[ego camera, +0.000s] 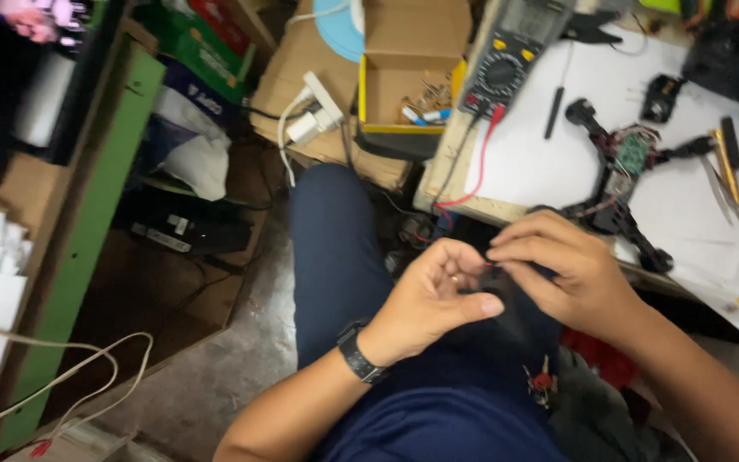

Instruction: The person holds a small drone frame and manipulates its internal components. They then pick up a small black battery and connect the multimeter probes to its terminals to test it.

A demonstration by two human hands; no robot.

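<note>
Seated at a cluttered desk [558, 162], both hands brought together over the lap, just below the desk edge. Left hand [429, 299] curled, thumb and fingers [482, 305] pinching a small black part [496, 282]; black wristwatch [359, 352] on that wrist. Right hand [570, 269] arched over from 2 o'clock, fingertips closed on the top of the same black part, touching the left hand. Exact kind of part too dark to tell. On the white sheet at 1 o'clock from the hands, a stripped drone frame [622, 175] with a green circuit board. Multimeter [511, 60] at 12 o'clock, its red and black leads trailing off the desk edge. Tweezers [724, 175] at 2 o'clock. Open yellow cardboard box [408, 73] of small parts at 11 o'clock, white power strip [314, 111] beside it.
</note>
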